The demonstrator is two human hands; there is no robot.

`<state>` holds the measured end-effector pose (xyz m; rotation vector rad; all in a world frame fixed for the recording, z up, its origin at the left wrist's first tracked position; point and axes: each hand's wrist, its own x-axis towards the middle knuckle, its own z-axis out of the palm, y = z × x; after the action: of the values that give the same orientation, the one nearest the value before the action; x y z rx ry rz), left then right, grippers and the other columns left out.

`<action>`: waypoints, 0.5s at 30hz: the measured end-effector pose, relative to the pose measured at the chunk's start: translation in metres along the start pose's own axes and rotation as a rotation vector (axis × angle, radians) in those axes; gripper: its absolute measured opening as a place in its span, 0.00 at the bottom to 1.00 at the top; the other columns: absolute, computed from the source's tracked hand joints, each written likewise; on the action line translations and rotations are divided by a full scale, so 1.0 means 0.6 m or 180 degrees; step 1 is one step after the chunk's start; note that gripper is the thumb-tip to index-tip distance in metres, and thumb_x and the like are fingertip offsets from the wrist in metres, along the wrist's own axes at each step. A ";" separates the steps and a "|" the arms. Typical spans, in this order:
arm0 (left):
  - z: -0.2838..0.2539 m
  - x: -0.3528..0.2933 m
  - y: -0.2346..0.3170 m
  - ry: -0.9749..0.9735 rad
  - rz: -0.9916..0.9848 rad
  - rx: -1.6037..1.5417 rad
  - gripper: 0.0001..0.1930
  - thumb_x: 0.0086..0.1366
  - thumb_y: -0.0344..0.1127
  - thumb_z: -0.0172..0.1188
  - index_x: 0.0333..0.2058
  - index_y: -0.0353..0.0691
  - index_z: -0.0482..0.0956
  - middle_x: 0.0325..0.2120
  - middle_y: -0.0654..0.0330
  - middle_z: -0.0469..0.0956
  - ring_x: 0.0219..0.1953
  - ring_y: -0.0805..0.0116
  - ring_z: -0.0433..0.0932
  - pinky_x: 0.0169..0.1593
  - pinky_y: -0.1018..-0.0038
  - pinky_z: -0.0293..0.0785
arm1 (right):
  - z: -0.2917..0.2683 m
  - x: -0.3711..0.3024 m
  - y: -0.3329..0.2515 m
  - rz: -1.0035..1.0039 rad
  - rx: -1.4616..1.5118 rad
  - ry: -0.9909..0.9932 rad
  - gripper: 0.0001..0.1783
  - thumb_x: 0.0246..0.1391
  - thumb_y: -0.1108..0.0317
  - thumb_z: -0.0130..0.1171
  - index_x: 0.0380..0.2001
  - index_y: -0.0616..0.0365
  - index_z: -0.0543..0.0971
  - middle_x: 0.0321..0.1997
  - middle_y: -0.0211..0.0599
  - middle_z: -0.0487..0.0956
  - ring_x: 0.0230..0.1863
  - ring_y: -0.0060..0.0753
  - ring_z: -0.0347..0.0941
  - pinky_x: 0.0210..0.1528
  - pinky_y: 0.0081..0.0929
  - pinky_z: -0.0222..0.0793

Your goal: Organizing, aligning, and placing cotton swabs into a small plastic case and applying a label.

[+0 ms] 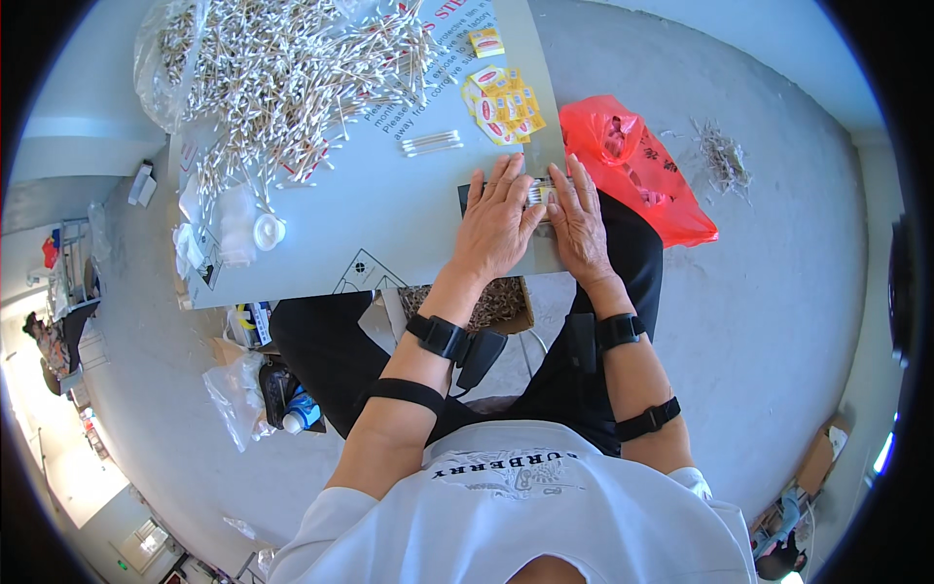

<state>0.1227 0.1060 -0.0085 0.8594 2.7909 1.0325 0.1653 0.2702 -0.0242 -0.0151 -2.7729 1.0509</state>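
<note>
Grey tabletop [370, 219] lies bare left of hands [493, 229] at its edge.

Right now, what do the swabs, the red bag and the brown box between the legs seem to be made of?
Swabs: matte white tips, probably cotton; slim pale sticks, wood or paper, I cannot tell. Red bag: thin plastic, judging by its shine and creases. Brown box: likely cardboard, from its dull, tan wall.
</note>
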 end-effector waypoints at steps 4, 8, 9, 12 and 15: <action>0.002 0.011 0.000 -0.0025 0.0113 -0.0110 0.25 0.74 0.47 0.46 0.59 0.33 0.67 0.67 0.47 0.59 0.72 0.51 0.52 0.73 0.55 0.43 | 0.003 -0.001 -0.002 0.0032 0.0057 0.0045 0.25 0.66 0.61 0.51 0.65 0.51 0.68 0.75 0.45 0.54 0.75 0.51 0.49 0.74 0.44 0.45; 0.009 0.016 -0.003 0.0314 0.0147 -0.1131 0.26 0.75 0.47 0.44 0.63 0.33 0.64 0.67 0.47 0.60 0.71 0.53 0.56 0.71 0.60 0.49 | 0.005 -0.001 0.004 -0.0001 -0.0054 0.0088 0.26 0.66 0.60 0.50 0.65 0.51 0.67 0.75 0.45 0.54 0.75 0.50 0.48 0.74 0.44 0.45; 0.010 0.015 -0.006 0.0593 0.0066 -0.1759 0.27 0.76 0.48 0.43 0.64 0.33 0.62 0.67 0.47 0.61 0.70 0.54 0.57 0.71 0.62 0.51 | 0.005 0.000 0.006 -0.0008 -0.0050 0.0093 0.26 0.66 0.60 0.50 0.65 0.51 0.67 0.75 0.45 0.54 0.75 0.50 0.48 0.74 0.44 0.45; 0.013 -0.001 -0.002 0.1413 -0.0444 -0.1923 0.27 0.76 0.47 0.41 0.66 0.33 0.59 0.66 0.44 0.61 0.69 0.52 0.58 0.70 0.64 0.54 | -0.002 0.003 0.012 0.0169 -0.0492 0.0465 0.26 0.67 0.56 0.50 0.65 0.51 0.68 0.75 0.45 0.53 0.75 0.48 0.49 0.74 0.41 0.45; 0.009 -0.003 0.009 0.1239 -0.0465 -0.1789 0.28 0.77 0.47 0.39 0.66 0.35 0.58 0.65 0.47 0.63 0.66 0.53 0.63 0.68 0.65 0.57 | -0.018 0.022 0.018 0.1251 0.2178 0.1014 0.29 0.68 0.51 0.49 0.64 0.56 0.70 0.70 0.42 0.66 0.72 0.35 0.57 0.72 0.32 0.49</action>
<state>0.1279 0.1117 -0.0095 0.4109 2.5287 1.9889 0.1537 0.2863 -0.0213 -0.5936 -2.0495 1.8490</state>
